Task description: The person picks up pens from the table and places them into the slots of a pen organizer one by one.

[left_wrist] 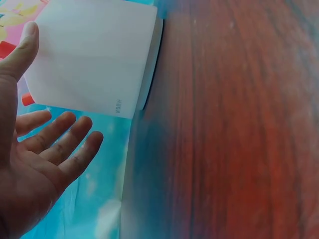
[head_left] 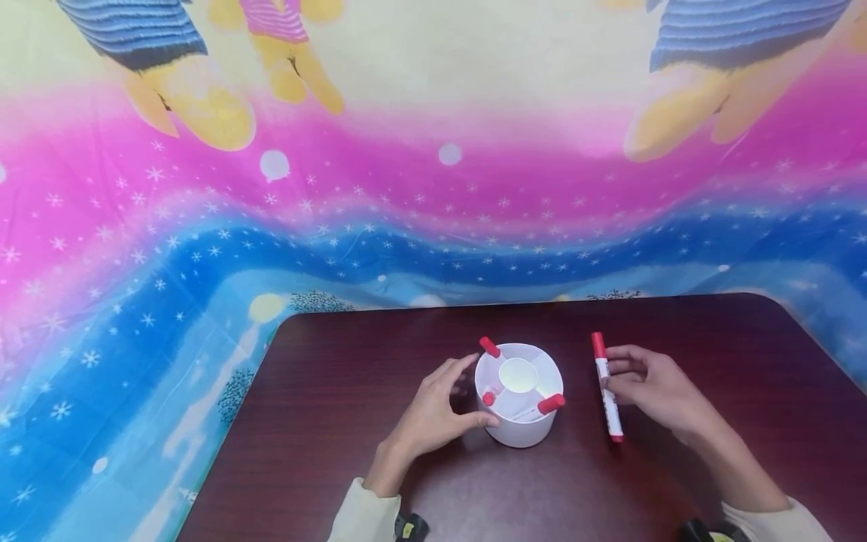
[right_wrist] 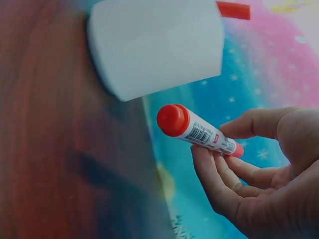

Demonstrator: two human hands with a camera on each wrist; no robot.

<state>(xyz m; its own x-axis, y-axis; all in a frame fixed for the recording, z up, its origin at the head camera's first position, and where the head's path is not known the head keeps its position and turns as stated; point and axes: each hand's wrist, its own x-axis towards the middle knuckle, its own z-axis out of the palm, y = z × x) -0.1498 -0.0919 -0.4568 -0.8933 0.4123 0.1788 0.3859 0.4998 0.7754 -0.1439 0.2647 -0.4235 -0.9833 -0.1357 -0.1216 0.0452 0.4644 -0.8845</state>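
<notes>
A round white pen holder (head_left: 521, 434) with a middle cup and dividers stands on the table. Three red-capped markers lean in it: one at the back left (head_left: 489, 346), one at the front left (head_left: 489, 398), one at the front right (head_left: 552, 404). My left hand (head_left: 433, 410) is spread around the holder's left side, thumb at the front rim. In the left wrist view its fingers (left_wrist: 70, 137) are loosely extended beside the white wall. To the right of the holder, my right hand (head_left: 660, 388) pinches a white marker (right_wrist: 199, 132) with a red cap between thumb and fingers, above the table.
The dark reddish-brown table (head_left: 325, 421) has rounded far corners. Behind it hangs a patterned cloth (head_left: 406, 188) in pink, blue and cream, which also runs down along the table's left side.
</notes>
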